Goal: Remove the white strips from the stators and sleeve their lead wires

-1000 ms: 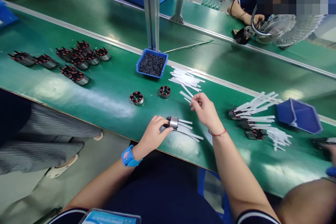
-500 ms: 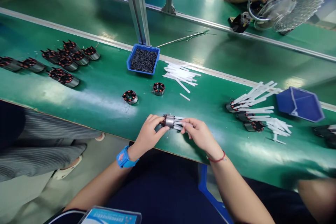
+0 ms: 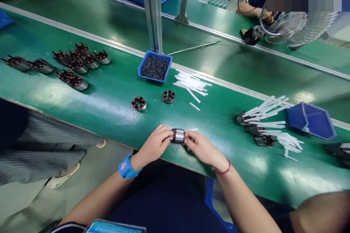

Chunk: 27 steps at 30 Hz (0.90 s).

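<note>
Near the table's front edge a motor stator [image 3: 179,136] lies on its side between my hands. My left hand [image 3: 158,140] is closed on its left end, where the dark winding side faces. At the right end, the fingers of my right hand [image 3: 197,143] pinch close against the stator, and what they grip there is hidden. A white sleeve strip [image 3: 193,129] sticks out behind my right fingertips. Beyond my hands lie a wound stator [image 3: 139,104] and a second wound stator [image 3: 168,97], both with copper coils and thin wires.
A blue bin [image 3: 154,66] of short black tubes stands by the metal post, beside a pile of white strips [image 3: 193,83]. Several stators [image 3: 79,62] sit at left. Strip-filled stators [image 3: 242,118] and a blue tray [image 3: 311,120] lie right. Another person's legs [image 3: 51,145] are at left.
My right hand has moved in from the white strips to the stator's right end. Fewer strips show now. The whole view has shifted slightly.
</note>
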Each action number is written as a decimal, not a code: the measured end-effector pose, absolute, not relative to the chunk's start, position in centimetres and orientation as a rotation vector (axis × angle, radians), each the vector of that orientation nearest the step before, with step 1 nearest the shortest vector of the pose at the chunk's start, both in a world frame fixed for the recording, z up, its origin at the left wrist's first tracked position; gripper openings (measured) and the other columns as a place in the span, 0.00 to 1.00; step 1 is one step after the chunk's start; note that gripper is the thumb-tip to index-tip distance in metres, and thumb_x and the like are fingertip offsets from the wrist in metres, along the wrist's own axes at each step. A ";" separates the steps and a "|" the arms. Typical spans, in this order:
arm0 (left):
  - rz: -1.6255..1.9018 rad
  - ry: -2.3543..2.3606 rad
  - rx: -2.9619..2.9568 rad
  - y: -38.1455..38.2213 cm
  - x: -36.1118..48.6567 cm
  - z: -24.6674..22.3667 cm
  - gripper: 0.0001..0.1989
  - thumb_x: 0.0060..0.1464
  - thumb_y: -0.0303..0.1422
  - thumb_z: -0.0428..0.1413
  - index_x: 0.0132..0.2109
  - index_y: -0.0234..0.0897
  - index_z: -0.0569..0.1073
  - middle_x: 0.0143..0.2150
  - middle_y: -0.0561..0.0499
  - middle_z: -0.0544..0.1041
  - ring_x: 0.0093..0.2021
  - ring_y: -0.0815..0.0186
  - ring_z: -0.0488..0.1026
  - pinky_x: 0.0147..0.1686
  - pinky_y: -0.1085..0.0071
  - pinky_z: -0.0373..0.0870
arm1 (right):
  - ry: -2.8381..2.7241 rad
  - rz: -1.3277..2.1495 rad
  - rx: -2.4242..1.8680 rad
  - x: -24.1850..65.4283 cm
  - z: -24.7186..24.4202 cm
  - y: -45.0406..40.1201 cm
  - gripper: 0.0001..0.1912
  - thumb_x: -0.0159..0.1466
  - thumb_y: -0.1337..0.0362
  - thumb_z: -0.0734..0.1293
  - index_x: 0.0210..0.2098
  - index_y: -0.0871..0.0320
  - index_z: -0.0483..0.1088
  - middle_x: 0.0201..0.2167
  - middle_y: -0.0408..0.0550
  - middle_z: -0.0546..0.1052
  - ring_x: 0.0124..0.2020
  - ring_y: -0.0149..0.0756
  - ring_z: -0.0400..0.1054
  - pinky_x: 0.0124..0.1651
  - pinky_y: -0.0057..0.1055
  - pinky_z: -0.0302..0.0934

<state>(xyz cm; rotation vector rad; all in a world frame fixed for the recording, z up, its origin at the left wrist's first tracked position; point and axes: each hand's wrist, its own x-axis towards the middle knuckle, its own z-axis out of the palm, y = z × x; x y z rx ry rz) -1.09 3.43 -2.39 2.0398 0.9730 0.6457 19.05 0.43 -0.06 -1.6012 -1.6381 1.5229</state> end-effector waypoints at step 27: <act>0.936 1.063 1.904 1.5 -1.3 -2.9 0.08 0.62 0.28 0.47 0.36 0.38 0.69 0.33 0.51 0.71 0.36 0.65 0.65 0.39 0.68 0.62 | -1.281 1.515 -1.377 16.7 -2.3 -0.5 0.09 0.63 0.57 0.62 0.34 0.57 0.63 0.30 0.42 0.67 0.32 0.32 0.59 0.38 0.30 0.56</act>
